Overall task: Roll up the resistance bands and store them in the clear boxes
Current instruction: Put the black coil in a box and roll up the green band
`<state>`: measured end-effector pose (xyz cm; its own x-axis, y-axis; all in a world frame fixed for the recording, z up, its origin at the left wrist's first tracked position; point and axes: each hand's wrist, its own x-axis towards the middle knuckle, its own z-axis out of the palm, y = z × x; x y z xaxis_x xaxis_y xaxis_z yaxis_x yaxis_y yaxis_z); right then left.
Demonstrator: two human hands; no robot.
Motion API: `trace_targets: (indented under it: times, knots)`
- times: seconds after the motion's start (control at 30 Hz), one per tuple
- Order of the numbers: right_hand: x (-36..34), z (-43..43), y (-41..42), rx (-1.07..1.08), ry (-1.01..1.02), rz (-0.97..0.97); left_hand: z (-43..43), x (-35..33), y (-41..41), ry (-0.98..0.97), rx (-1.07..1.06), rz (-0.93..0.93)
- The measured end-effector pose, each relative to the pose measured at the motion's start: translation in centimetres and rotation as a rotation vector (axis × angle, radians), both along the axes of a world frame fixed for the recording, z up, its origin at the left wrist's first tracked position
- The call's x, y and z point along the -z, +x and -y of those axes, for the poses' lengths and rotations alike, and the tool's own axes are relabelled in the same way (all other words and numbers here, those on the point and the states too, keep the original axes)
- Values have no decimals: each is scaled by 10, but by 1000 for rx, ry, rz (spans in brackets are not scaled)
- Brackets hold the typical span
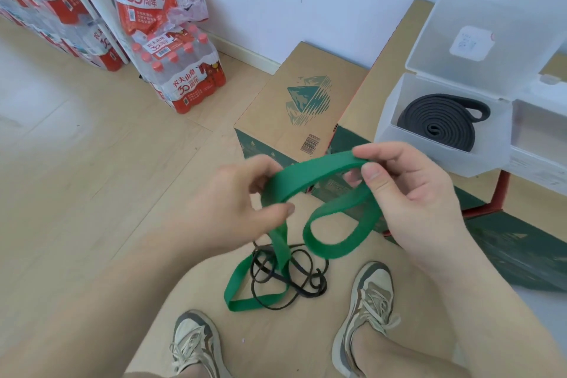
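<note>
- Green resistance band (pixel 310 176) is hanging between both hands in front of the person, its lower loop trailing down onto the cardboard sheet (pixel 306 347) on the floor, where it is lying across a tangled thin black band (pixel 290 281)
- Right hand (pixel 411 193) is pinching a fold at the band's upper end, with fingers (pixel 363 151) and thumb clamped together on it
- Left hand (pixel 242 202) is gripping the strap nearby, with thumb and fingers curled round it
- Rolling seems to be only beginning: the band is showing loose, twisted loops and no coil
- The next move is calling for flattening the twists, then winding the strap tightly around the pinched end while drawing the slack up clear of the black band
- Clear box (pixel 429 150), standing open on a carton to the right, is already holding a rolled dark grey band (pixel 438 120); a second clear box (pixel 543 144) just beside it is probably waiting for the green one
</note>
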<state>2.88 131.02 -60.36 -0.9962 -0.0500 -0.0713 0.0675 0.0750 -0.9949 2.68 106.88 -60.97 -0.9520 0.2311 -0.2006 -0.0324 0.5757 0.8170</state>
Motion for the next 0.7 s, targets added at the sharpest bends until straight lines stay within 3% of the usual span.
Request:
trace_targets:
  times: [0.17,0.3,0.47,0.57,0.63,0.7]
  knots:
    - [8,-5,1,-234,290,96,2,-43,-3,303,-244,-78]
    - [4,14,1,-213,110,-11,-13,-50,5,278,-98,-86]
    - [0,20,1,-231,96,-127,-18,-46,6,247,-22,-105]
    - [-2,22,0,-209,1,-132,-15,-42,5,280,-70,-70]
    - [-3,25,2,-175,40,-208,-10,-35,4,305,-85,-11]
    - [-5,28,3,-124,42,-243,-5,-27,3,239,-1,81]
